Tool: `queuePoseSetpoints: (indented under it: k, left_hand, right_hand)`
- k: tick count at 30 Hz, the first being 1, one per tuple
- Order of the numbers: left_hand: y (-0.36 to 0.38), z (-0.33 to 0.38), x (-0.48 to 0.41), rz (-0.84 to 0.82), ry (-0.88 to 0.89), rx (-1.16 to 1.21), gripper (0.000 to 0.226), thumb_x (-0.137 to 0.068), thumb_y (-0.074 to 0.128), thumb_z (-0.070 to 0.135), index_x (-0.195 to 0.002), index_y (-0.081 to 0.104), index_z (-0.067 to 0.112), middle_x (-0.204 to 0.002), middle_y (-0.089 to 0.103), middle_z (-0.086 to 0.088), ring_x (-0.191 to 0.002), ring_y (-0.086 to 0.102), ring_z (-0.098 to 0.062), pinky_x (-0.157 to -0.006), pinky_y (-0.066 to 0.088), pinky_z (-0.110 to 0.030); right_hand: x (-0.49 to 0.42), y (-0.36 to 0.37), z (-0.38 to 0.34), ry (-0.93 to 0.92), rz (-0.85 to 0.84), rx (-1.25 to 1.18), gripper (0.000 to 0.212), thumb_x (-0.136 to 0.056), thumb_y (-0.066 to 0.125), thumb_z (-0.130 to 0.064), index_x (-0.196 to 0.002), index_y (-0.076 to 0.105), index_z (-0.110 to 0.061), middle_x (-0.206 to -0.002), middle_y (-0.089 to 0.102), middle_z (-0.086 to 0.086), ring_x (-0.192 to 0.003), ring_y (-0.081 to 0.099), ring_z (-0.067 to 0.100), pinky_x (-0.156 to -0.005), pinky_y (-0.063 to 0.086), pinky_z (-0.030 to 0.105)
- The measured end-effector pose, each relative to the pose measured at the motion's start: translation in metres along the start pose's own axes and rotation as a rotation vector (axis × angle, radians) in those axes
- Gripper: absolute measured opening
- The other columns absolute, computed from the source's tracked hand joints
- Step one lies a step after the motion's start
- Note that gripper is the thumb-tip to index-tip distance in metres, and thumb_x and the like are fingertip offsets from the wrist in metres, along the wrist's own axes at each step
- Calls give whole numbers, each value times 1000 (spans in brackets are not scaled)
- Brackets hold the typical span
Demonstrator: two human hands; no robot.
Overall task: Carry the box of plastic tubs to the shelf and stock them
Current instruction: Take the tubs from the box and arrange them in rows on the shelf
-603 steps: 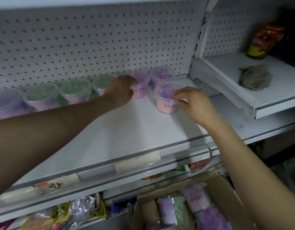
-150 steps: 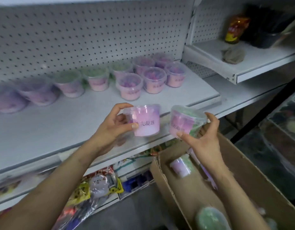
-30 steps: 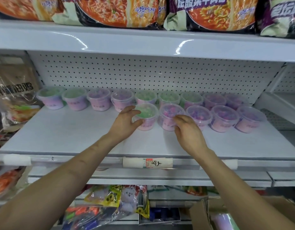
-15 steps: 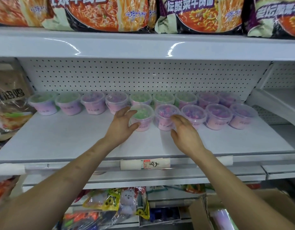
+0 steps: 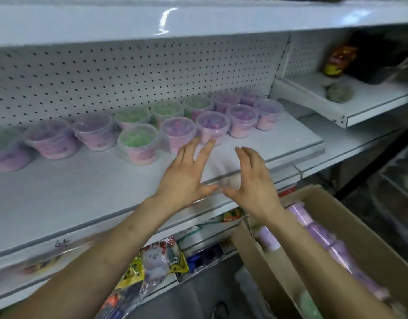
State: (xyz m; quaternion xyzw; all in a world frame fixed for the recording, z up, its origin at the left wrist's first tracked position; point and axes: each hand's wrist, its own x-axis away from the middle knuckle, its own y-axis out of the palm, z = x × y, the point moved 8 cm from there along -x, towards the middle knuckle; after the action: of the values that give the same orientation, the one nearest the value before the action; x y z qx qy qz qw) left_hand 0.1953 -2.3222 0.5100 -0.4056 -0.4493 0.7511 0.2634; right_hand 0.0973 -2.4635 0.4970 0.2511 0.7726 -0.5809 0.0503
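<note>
Several small clear-lidded plastic tubs (image 5: 213, 128) with pink, purple and green contents stand in two rows on the white shelf (image 5: 83, 194). My left hand (image 5: 187, 173) and my right hand (image 5: 253, 180) hover over the shelf's front edge, fingers spread and straight, holding nothing. The left fingertips lie just in front of the front-row tubs. At lower right the open cardboard box (image 5: 246, 256) holds more purple tubs (image 5: 322, 238) lying on their sides.
A perforated white back panel (image 5: 134, 72) rises behind the tubs, with another shelf above. To the right, a higher side shelf (image 5: 359, 107) carries a grey cloth (image 5: 338, 93) and an orange packet (image 5: 338, 61). Snack packets (image 5: 161, 263) fill the shelf below.
Both hands have let go of the two front-row tubs and drawn back toward the shelf's front edge with fingers spread. The view has swung down and right, showing the box.
</note>
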Motion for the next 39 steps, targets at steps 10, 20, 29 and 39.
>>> queuePoseSetpoints:
  k: [10,20,29,39]
  left_hand:
    - [117,132,6,-311,239,207,87,-82,72,60,-155,31,36,-170,9,-4,-143,40,-39,-101,52,-55]
    - [207,193,2,-581,255,172,94,-81,76,56,-157,25,35,-165,14,-1,-146,34,-34,-101,51,-52]
    - [264,234,-1,-721,268,129,96,-82,77,53,-157,22,31,-161,21,-3,-140,40,-36,-104,50,-56]
    - [315,292,36,-922,520,135,98,-84,77,55,-160,20,30,-162,17,-3,-145,37,-33,-104,50,-57]
  right_hand:
    - [182,-41,139,593,11,34,102,-68,66,-67,-158,29,-35,-158,30,5,-141,41,29,-109,46,49]
    - [299,-73,255,979,29,37,107,-71,89,-49,-157,35,-16,-146,44,13,-131,49,37,-109,44,49]
    - [340,-79,299,1013,-79,-94,100,-77,87,-49,-156,35,-15,-149,43,11,-138,45,30,-113,37,39]
    - [395,-51,240,866,-447,-216,116,-65,79,-67,-160,28,-27,-162,27,-3,-150,27,18,-123,22,28]
